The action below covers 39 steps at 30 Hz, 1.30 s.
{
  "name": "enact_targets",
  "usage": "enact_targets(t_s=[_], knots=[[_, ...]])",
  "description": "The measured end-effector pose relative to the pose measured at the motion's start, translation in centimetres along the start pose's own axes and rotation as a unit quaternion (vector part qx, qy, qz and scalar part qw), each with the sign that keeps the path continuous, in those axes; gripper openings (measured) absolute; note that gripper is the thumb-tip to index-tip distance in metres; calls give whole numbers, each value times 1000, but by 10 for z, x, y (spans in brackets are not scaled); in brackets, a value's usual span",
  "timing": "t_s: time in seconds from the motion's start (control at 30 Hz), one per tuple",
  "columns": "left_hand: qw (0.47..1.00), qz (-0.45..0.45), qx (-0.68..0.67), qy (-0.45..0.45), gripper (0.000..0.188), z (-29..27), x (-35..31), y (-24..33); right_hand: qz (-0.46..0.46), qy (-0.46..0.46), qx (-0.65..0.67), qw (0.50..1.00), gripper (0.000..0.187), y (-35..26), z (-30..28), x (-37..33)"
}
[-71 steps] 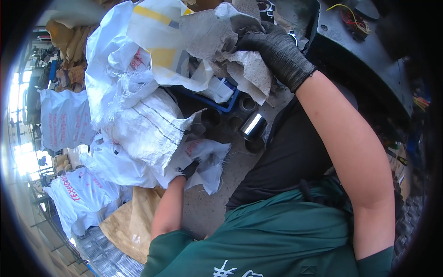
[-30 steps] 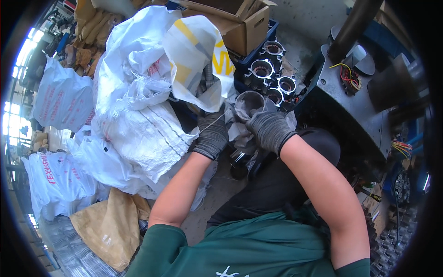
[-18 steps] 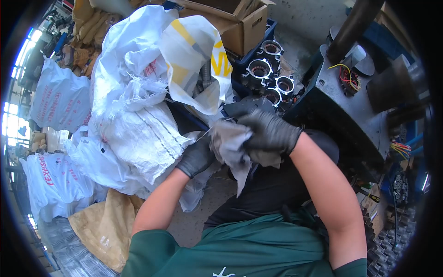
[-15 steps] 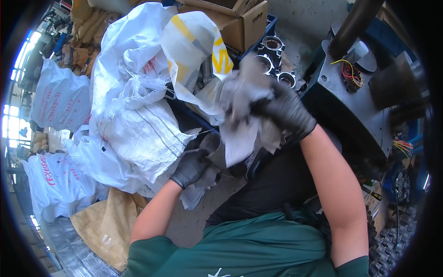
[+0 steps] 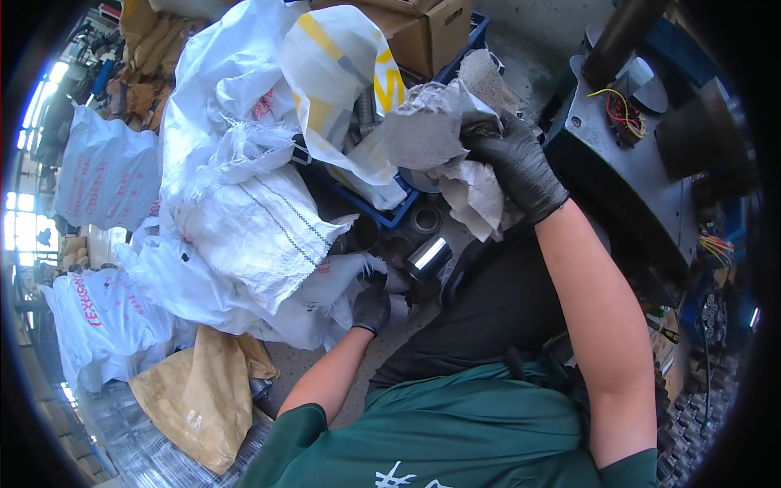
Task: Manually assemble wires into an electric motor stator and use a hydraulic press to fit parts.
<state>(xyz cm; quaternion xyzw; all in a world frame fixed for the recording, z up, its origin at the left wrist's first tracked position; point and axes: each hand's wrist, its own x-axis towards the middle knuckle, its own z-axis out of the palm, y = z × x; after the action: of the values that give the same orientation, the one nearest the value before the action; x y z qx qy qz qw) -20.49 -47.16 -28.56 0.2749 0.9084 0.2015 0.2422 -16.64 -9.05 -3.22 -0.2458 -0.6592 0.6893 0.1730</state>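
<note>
My right hand [image 5: 514, 167], in a dark glove, is closed on crumpled grey paper [image 5: 427, 137] with torn, ragged edges, held up in front of me. Lower and to the left, my gloved left hand [image 5: 372, 307] is down by the floor, its fingers closed at the frayed edge of a white sack [image 5: 321, 297]; the fingertips are partly hidden. Just right of that hand lies a shiny metal cylinder [image 5: 429, 259]. A dark ring-shaped part [image 5: 425, 218] sits behind the cylinder, with other dark round parts beside it.
A large white woven sack [image 5: 260, 236] and a yellow-marked white bag [image 5: 329, 89] fill the left and middle. Behind are a blue crate [image 5: 397, 213] and a cardboard box [image 5: 439, 37]. A heavy metal machine [image 5: 602, 154] with coloured wires stands at right. Brown paper [image 5: 195, 398] lies lower left.
The grey paper has been lifted away with my right hand, uncovering the shiny cylinder and ring-shaped part. My left hand has moved right, onto the white sack's frayed edge.
</note>
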Motion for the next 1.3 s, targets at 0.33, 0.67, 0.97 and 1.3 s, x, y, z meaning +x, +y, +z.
enact_targets(t_s=[0.33, 0.67, 0.97, 1.3], knots=[[932, 212, -294, -10, 34, -173, 49, 164, 25, -260, 105, 959, 45, 7, 10, -16], [843, 280, -411, 206, 44, -130, 49, 169, 39, -177, 150, 972, 48, 11, 14, 4], [923, 76, 338, -166, 29, 10, 13, -113, -245, -68, -307, 917, 36, 21, 4, 24], [943, -232, 237, 31, 46, -150, 64, -194, -310, -24, -364, 878, 35, 37, 1, 42]])
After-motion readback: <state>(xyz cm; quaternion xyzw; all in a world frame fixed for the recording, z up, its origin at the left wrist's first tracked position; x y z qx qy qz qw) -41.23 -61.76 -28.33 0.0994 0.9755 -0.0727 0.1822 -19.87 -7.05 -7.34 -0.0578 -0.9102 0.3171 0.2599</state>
